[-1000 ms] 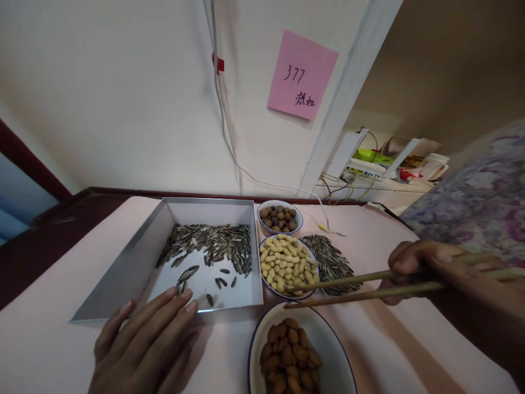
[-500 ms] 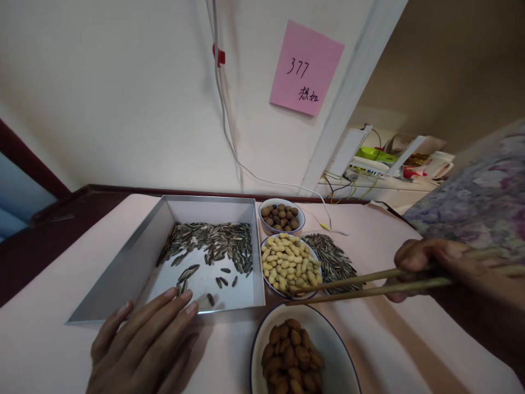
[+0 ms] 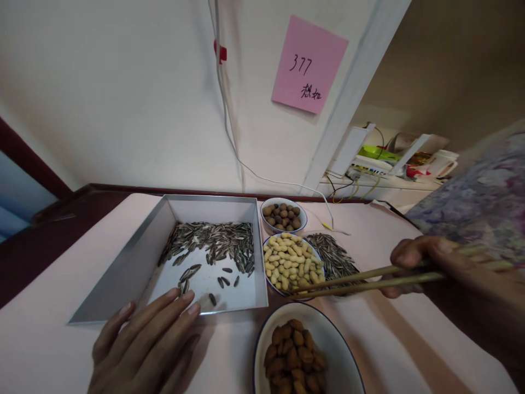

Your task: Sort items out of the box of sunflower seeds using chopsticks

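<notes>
R hand [image 3: 422,262] pinching chopsticks [image 3: 361,279], tips now closed, prob. on a peanut in bowl [image 3: 274,241] at 3 o'clock of box [image 3: 135,268]; L hand [image 3: 143,345] flat, fingers spread, empty.

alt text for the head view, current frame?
The right hand holds chopsticks with their tips over a bowl of peanuts, while the left hand rests flat at the near edge of a white tray of sunflower seeds. A bowl of almonds sits nearest.
</notes>
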### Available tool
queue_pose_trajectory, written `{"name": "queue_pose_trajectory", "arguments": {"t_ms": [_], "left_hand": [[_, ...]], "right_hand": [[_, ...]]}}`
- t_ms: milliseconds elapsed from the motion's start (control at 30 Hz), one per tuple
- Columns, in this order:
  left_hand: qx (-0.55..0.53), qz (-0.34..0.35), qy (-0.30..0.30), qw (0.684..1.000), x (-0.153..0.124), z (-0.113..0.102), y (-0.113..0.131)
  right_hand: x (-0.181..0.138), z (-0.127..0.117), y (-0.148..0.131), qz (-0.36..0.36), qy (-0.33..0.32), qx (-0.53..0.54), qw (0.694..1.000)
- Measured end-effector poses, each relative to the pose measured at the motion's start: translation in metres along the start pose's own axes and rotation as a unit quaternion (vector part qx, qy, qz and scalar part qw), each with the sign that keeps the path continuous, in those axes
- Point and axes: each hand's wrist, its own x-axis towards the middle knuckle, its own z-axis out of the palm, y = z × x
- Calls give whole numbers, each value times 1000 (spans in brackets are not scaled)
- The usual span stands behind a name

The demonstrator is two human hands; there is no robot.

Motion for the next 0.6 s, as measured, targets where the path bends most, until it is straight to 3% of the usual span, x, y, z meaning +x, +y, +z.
{"name": "queue_pose_trajectory", "arguments": {"t_ms": [600], "left_hand": [[17,5,-7,1000,-2,0,-3]], "right_hand": [[-7,-3,4,-32,36,35,998]]}}
